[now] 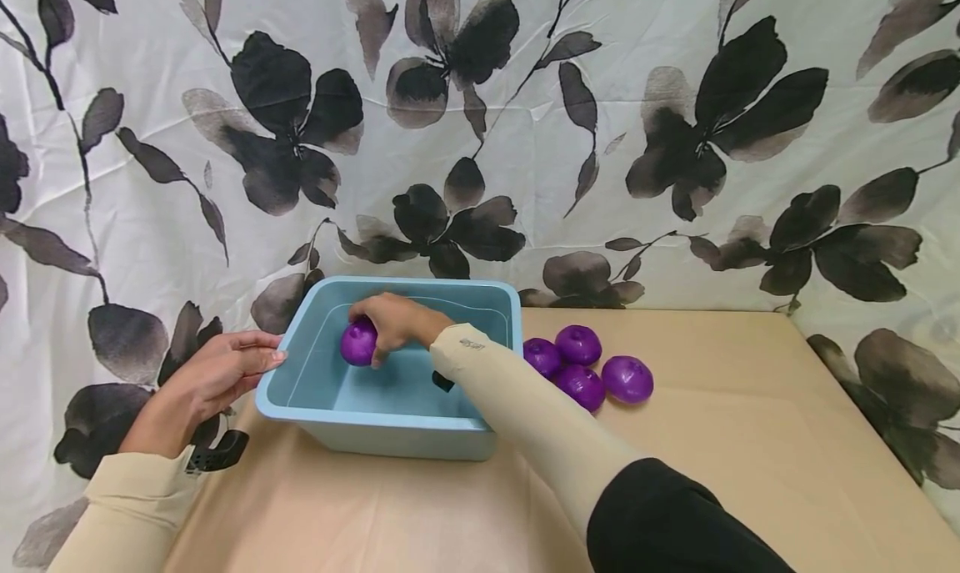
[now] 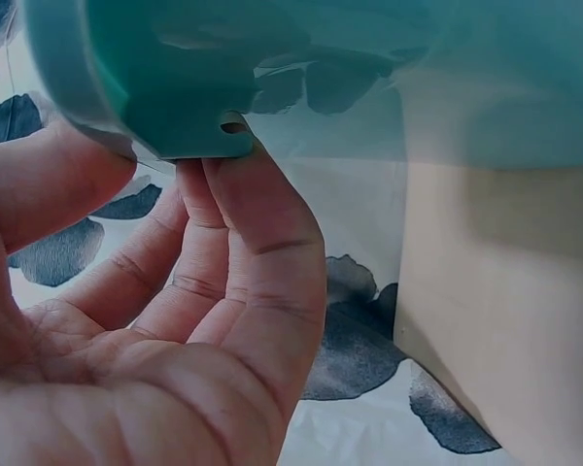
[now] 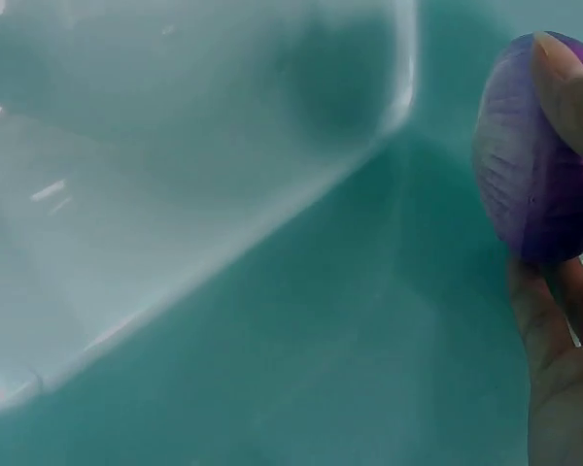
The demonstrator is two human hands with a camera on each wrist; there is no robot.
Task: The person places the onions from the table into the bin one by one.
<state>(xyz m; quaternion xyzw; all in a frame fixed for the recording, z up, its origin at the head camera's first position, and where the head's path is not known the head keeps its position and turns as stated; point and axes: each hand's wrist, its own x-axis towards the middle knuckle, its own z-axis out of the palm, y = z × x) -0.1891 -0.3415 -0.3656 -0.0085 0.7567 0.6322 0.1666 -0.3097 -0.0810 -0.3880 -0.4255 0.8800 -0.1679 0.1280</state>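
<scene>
A light blue plastic bin (image 1: 382, 423) stands at the back left of the table. My left hand (image 1: 213, 377) pinches the bin's left rim between thumb and fingers, as the left wrist view shows up close. Inside the bin, my right hand (image 1: 397, 321) holds a shiny purple onion (image 1: 357, 342), apparently toy-like, near the left wall. The right wrist view shows the thumb on one side of that onion (image 3: 525, 155) and fingers on the other. Whether it touches the bin's floor I cannot tell.
Several more purple onions (image 1: 627, 379) lie grouped on the tan tabletop (image 1: 735, 439), just right of the bin. My right forearm reaches across the bin's right rim. A floral-print cloth (image 1: 540, 181) hangs behind the table's back edge.
</scene>
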